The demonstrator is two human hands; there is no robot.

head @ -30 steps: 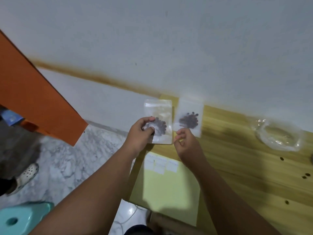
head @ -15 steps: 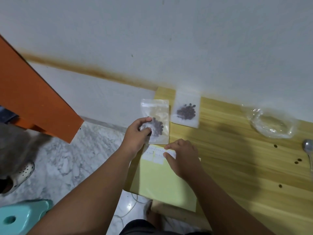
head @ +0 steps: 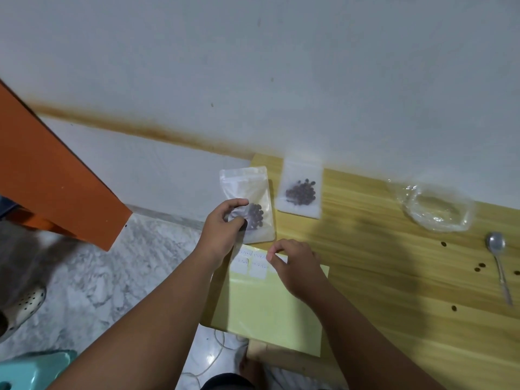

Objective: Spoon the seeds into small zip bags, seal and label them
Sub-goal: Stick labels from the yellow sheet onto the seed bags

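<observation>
My left hand (head: 223, 228) pinches a small clear zip bag (head: 250, 192) of dark seeds by its lower left, holding it over the table's left corner. A second zip bag (head: 300, 192) with dark seeds lies flat on the wooden table (head: 380, 266) near the wall. My right hand (head: 295, 263) rests on a pale yellow label sheet (head: 267, 311), its fingertips curled at a white label (head: 280, 258) at the sheet's top edge. More white labels (head: 247, 266) sit beside it.
A crumpled clear plastic bag (head: 436, 209) lies at the far right of the table, with a metal spoon (head: 498, 263) and a few loose seeds (head: 282, 267) in front of it. An orange panel (head: 50, 178) leans at left. A teal stool (head: 33, 370) stands on the marble floor.
My right hand let go of the second bag, left it on the table and came down onto the label sheet. The left hand kept holding its bag.
</observation>
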